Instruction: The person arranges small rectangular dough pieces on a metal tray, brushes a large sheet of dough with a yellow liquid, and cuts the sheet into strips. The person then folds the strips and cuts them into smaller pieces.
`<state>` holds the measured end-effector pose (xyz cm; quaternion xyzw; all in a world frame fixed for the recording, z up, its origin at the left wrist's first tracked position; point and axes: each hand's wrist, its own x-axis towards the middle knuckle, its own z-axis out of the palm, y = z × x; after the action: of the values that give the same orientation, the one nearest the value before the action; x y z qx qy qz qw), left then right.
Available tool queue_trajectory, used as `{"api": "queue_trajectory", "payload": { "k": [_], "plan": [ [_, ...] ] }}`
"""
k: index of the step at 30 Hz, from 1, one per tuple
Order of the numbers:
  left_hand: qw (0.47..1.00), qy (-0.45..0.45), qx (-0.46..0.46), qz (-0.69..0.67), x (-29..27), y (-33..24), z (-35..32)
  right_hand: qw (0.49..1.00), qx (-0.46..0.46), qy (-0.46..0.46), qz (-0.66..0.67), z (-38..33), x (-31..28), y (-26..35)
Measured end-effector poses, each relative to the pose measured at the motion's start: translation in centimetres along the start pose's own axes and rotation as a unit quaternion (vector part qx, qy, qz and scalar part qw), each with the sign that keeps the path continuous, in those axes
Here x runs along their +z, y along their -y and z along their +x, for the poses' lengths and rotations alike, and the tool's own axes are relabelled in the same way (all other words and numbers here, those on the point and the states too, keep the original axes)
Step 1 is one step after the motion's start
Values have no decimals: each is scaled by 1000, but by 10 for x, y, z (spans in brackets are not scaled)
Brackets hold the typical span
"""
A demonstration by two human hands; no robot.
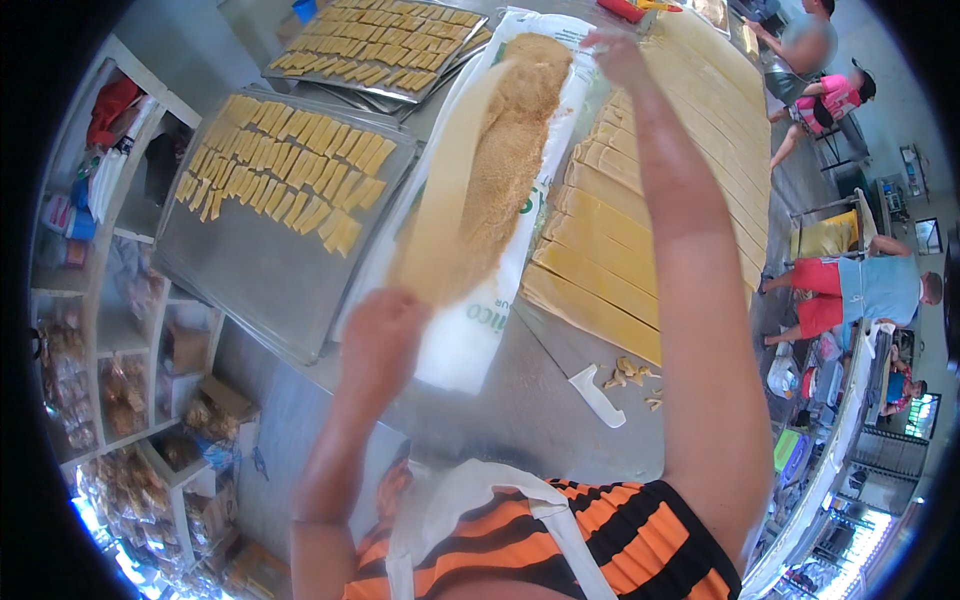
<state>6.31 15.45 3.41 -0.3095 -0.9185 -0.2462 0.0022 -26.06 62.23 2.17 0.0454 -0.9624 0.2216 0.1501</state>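
A long pale dough strip (447, 215), smeared by motion, hangs over a bed of light brown crumbs or sugar (520, 150). My left hand (383, 335) is closed on the strip's near end. That brown bed lies along an opened white sack (455, 355) on the metal table. My right hand (618, 60) reaches to the far right edge of the sack, close to the cut dough sheet (595, 250); its fingers are blurred, and whether they hold anything is unclear. The sheet is scored into many parallel strips. A white-handled knife (597, 397) lies beside small dough scraps (628, 373).
Left of the sack is a metal tray (250, 265) bearing rows of short dough pieces. Behind it are stacked, filled trays (375, 50). Shelves (125, 190) with bagged goods stand at left. Several people are at the right, one in red shorts (818, 300).
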Motion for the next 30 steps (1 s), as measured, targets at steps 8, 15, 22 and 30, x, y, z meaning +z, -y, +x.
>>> {"api": "queue_trajectory", "payload": {
  "k": [8,15,22,30],
  "plan": [
    [990,-6,-142,-11,75,33,20,996,23,84,-30,-47,126,22],
    [974,98,-203,29,96,49,70,967,-56,175,-177,-28,124,53],
    [973,15,-228,-44,97,55,79,964,-52,184,-185,-20,112,64],
    [943,62,-323,-43,90,50,90,950,-35,217,-220,-1,110,64]
  ]
}}
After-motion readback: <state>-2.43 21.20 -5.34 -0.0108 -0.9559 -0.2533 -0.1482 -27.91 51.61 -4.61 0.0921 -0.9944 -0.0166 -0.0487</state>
